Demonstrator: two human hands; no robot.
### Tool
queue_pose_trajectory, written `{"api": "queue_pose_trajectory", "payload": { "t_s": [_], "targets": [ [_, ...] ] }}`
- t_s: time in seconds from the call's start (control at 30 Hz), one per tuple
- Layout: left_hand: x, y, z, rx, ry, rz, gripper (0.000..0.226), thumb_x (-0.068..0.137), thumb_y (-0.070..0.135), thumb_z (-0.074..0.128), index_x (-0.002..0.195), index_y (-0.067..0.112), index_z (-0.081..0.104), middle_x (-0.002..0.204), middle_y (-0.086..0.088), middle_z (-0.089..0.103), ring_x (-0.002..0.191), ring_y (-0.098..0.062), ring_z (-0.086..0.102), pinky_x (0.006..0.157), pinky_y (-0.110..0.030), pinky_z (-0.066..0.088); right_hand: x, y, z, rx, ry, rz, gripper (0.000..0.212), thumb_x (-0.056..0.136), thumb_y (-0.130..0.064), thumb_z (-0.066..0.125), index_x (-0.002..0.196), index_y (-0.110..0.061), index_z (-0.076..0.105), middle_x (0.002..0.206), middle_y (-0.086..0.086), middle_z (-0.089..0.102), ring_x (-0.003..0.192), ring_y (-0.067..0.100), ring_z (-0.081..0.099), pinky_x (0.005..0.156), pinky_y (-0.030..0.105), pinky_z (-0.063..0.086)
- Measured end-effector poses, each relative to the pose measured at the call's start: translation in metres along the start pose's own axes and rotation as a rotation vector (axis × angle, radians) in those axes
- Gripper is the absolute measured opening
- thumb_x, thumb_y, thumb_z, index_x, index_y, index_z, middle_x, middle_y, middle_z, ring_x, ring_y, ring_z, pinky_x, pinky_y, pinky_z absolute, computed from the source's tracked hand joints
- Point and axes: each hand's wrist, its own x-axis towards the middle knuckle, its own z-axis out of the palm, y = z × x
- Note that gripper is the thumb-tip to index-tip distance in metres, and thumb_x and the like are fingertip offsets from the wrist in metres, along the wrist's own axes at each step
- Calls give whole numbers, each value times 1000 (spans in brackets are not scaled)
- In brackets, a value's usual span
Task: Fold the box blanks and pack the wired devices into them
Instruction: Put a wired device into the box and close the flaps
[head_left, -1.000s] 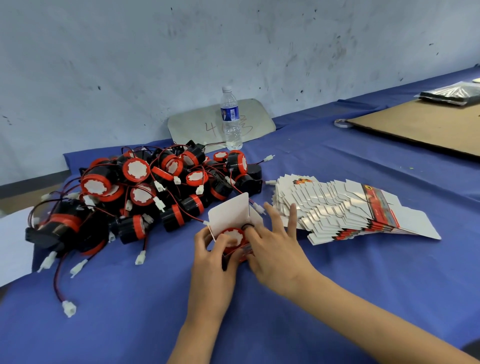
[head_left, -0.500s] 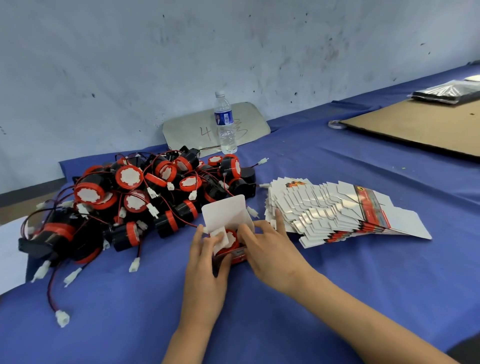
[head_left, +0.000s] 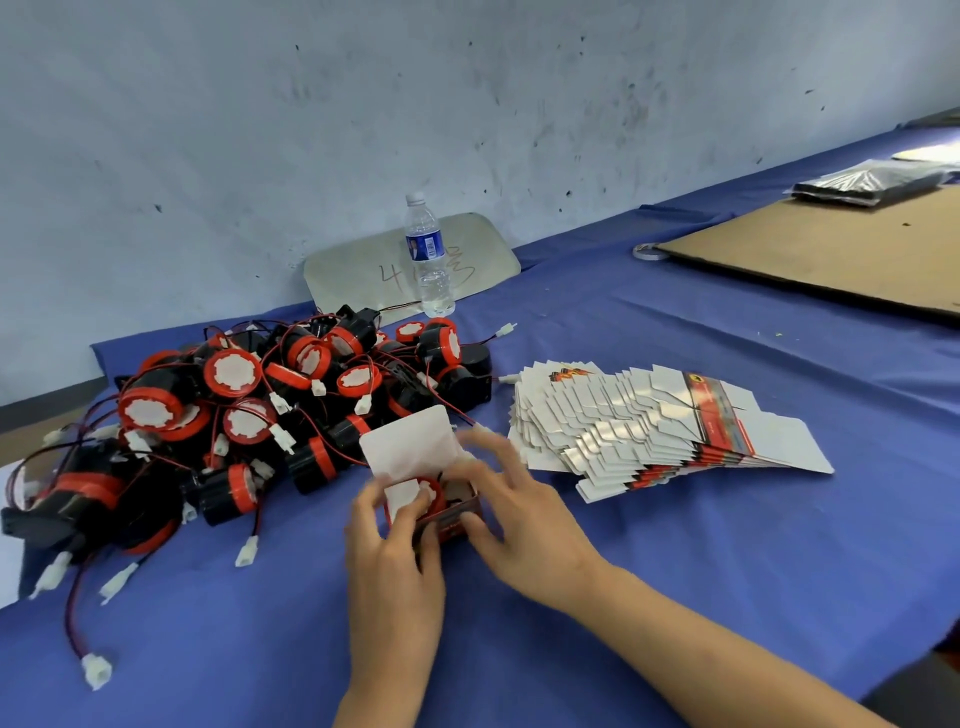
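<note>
Head view: we see a small box (head_left: 451, 512) standing upright on the counter (head_left: 675, 545), mouth up, white lid flap raised toward the wall, a red-and-black device (head_left: 430, 491) inside. Our left hand (head_left: 392, 561) grips its left side, fingers curled over a side flap; our right hand (head_left: 519, 512) holds the right side, fingers blurred. Blue cloth covers the counter below a scuffed wall (head_left: 467, 104). Piled devices (head_left: 249, 410) lie left, fanned flat blanks (head_left: 654, 421) right, a water bottle (head_left: 428, 257) behind.
</note>
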Motion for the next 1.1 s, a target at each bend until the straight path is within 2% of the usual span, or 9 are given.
{"api": "queue_pose_trajectory", "payload": {
  "t_s": [0.07, 0.17, 0.3, 0.43, 0.53, 0.7, 0.83, 1.0, 1.1],
  "targets": [
    [1, 0, -2, -54, -43, 13, 32, 83, -5, 67, 114, 4, 68, 123, -6, 58, 118, -30, 53, 98, -44, 48, 1, -1, 0, 205, 117, 128, 51, 90, -15, 61, 126, -44, 40, 148, -20, 22, 84, 5, 62, 68, 29, 55],
    [3, 3, -5, -103, -66, 4, 29, 84, -6, 65, 112, 4, 68, 118, 1, 59, 112, -18, 57, 95, -21, 44, 3, 5, 3, 360, 94, 241, 32, 90, -4, 60, 120, -18, 62, 130, -8, 51, 97, 9, 62, 88, 33, 52],
    [4, 2, -6, -129, -45, 6, 24, 83, -2, 69, 106, 6, 70, 112, 3, 61, 104, -19, 61, 85, 2, 33, 3, 7, 6, 321, -33, 244, 26, 90, 1, 57, 112, -6, 68, 136, -5, 47, 115, 9, 54, 94, 16, 43],
    [4, 1, -5, -203, -95, 12, 54, 84, 5, 70, 128, 33, 56, 117, 13, 53, 103, -4, 54, 83, 5, 33, 7, 9, 3, 379, -38, 273, 22, 89, 2, 56, 106, -3, 70, 131, -2, 48, 119, 7, 51, 95, 11, 40],
    [6, 0, -6, -189, -145, 67, 57, 81, 9, 75, 113, 50, 51, 114, 15, 50, 105, -1, 52, 81, 2, 36, 4, 4, 5, 367, -35, 204, 13, 88, -3, 59, 96, -4, 69, 132, -7, 37, 120, 2, 45, 96, 10, 37],
    [9, 0, -10, -286, -183, 63, 27, 74, 27, 80, 92, 38, 64, 111, 23, 53, 103, 13, 51, 79, 1, 38, 9, -9, -3, 551, 246, 251, 24, 87, -22, 58, 109, -17, 53, 118, -8, 47, 98, 6, 55, 87, 27, 47],
    [7, 3, -11, -389, -284, 89, 26, 71, 29, 85, 90, 34, 67, 107, 18, 59, 96, 7, 58, 78, -3, 40, 12, -12, -12, 660, 312, 300, 38, 88, -35, 56, 125, -34, 51, 76, -12, 52, 70, 10, 50, 72, 22, 46],
    [5, 5, -10, -396, -326, 169, 27, 72, 26, 83, 91, 33, 65, 108, 19, 59, 98, 2, 59, 79, -5, 41, 15, -10, -20, 541, 269, 227, 14, 79, -32, 68, 74, -20, 71, 69, -6, 57, 67, 8, 55, 67, 16, 41],
    [5, 5, -8, -399, -333, 172, 29, 75, 22, 82, 97, 31, 67, 106, 19, 59, 96, -1, 61, 79, -7, 42, 14, -10, -16, 569, 187, 262, 7, 81, -19, 67, 75, -17, 70, 81, -5, 69, 78, 4, 64, 72, 16, 47]
  ]
}}
